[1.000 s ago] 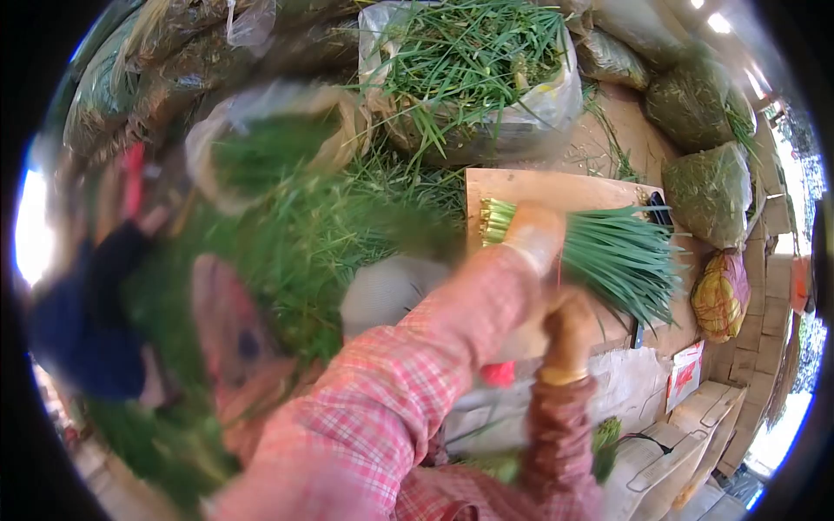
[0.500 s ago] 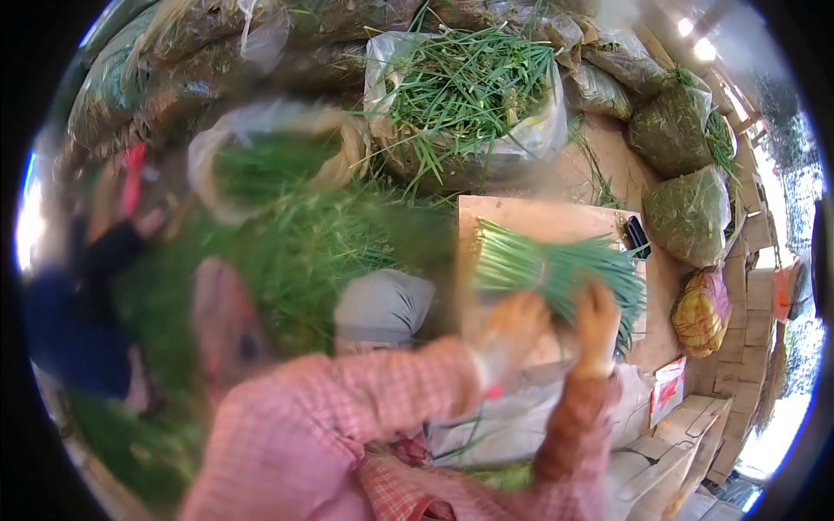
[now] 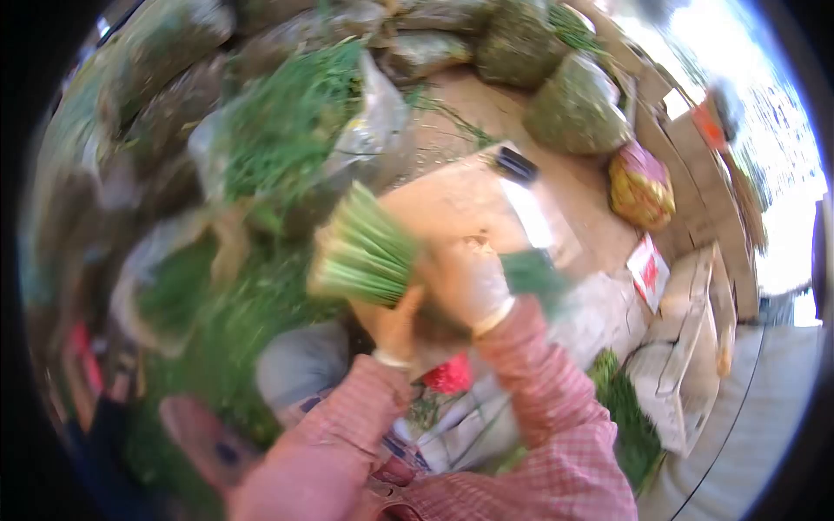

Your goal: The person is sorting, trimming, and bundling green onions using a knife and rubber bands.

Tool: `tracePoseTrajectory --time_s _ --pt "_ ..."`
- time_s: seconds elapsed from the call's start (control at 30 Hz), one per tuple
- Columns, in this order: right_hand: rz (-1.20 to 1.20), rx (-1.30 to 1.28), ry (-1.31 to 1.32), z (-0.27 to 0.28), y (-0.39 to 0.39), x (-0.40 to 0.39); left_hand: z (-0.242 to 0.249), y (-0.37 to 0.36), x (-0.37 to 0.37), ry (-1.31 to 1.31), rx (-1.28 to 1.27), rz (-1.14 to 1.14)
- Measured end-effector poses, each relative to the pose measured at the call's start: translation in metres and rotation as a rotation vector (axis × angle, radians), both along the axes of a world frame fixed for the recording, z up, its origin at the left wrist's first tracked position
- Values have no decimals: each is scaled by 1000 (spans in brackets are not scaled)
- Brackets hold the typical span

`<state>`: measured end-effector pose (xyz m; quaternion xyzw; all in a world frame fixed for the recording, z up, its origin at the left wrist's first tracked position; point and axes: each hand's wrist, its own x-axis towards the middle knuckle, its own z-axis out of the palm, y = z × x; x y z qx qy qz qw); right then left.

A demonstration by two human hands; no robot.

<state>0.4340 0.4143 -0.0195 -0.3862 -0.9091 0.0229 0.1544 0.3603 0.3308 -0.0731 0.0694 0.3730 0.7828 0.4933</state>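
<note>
A bunch of long, chive-like green stalks (image 3: 369, 252) is held over the low board, its pale cut ends pointing left and its darker tips to the right. My left hand (image 3: 398, 326) grips the bunch from below, near the pale ends. My right hand (image 3: 469, 273), blurred by motion, is closed around the middle of the bunch. The wooden board (image 3: 434, 204) lies beneath and beyond both hands. A black object (image 3: 516, 163) and a bright white strip (image 3: 526, 211) lie at its far right side.
Loose green stalks (image 3: 226, 334) cover the ground at left, beside an open sack (image 3: 148, 286). A fuller sack of stalks (image 3: 295, 122) stands behind. Filled bags (image 3: 578, 104) line the back. At right are a yellow-pink bag (image 3: 641, 185) and a wooden crate (image 3: 673, 365). Another person's arm (image 3: 113, 408) shows far left.
The bunch has been lifted off the board and brought nearer my body, with both hands now around it. The head view has swung right.
</note>
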Motion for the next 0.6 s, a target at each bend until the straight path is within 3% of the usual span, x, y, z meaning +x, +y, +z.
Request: tracePoseTrajectory --time_s 0.03,0.1,0.17,0.2,0.27,0.37,0.4,0.5,0.57,0.6 --pt "-40 -33 215 17 -8 9 -2 2 -20 172 10 -16" --pt "-55 -441 836 8 -2 41 24 8 -40 295 121 -114" --pt "-190 -208 648 -41 25 93 86 10 -62 509 125 -273" --pt "-344 -26 380 -66 37 123 115 14 -79 679 119 -416" --pt "-718 -79 18 -109 52 169 176 28 -94 966 156 -615" --pt "-883 -223 -131 -120 63 184 230 57 -79 1478 238 -848" --pt "-842 -153 -97 -132 69 191 237 63 -70 1677 258 -936" --pt "-761 -60 -52 -163 78 199 191 85 -45 2074 118 -1320" --pt "-749 -143 -88 -156 70 197 139 86 -28 2014 -212 -1580" --pt "-761 -107 -46 -156 57 195 99 88 -29 1949 -198 -1667"
